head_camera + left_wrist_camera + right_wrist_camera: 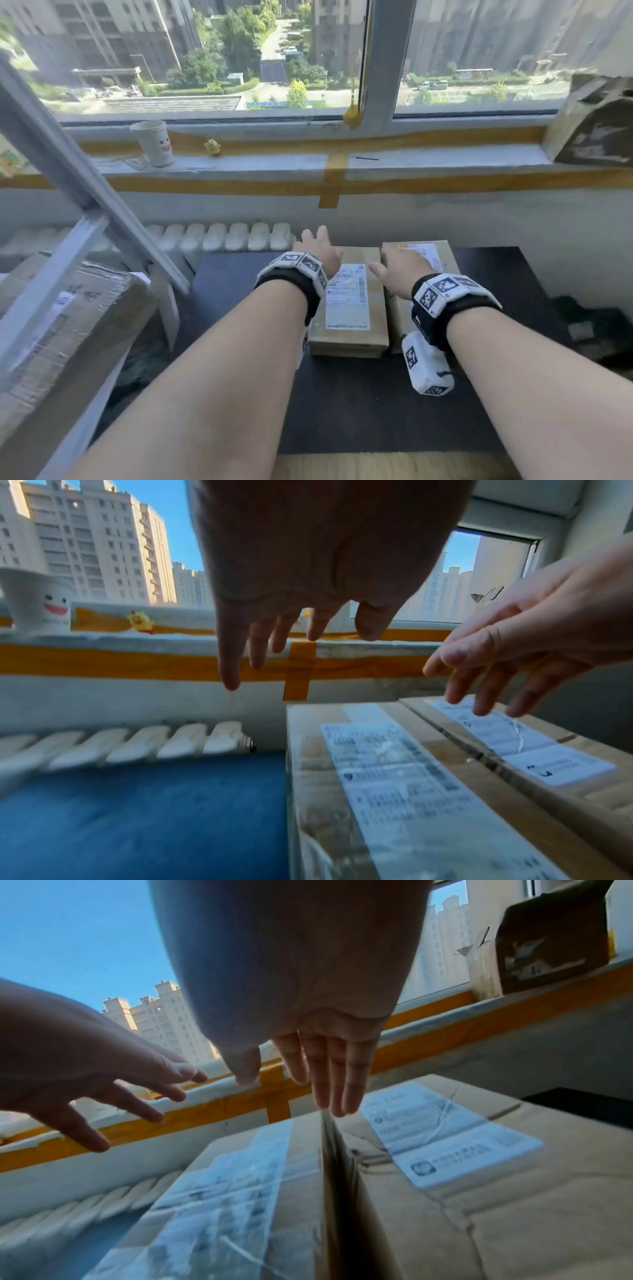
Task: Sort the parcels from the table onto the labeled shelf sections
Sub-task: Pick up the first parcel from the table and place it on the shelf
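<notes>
Two cardboard parcels lie side by side on the dark table (pixel 342 404). The left parcel (pixel 352 329) carries a long white label. The right parcel (pixel 442 253) is larger, with its own label (pixel 441 1131). My left hand (pixel 317 251) hovers over the far left corner of the left parcel (pixel 394 791), fingers spread and straight, holding nothing. My right hand (pixel 399 270) hangs above the near left part of the right parcel (pixel 496 1191), fingers straight and together, just over the gap between the boxes.
A grey metal shelf frame (pixel 78 192) leans at the left with a big cardboard box (pixel 65 325) under it. A white radiator (pixel 222 236) runs behind the table. On the sill stand a smiley cup (pixel 154 144), a yellow chick toy (pixel 212 147) and a brown box (pixel 596 126).
</notes>
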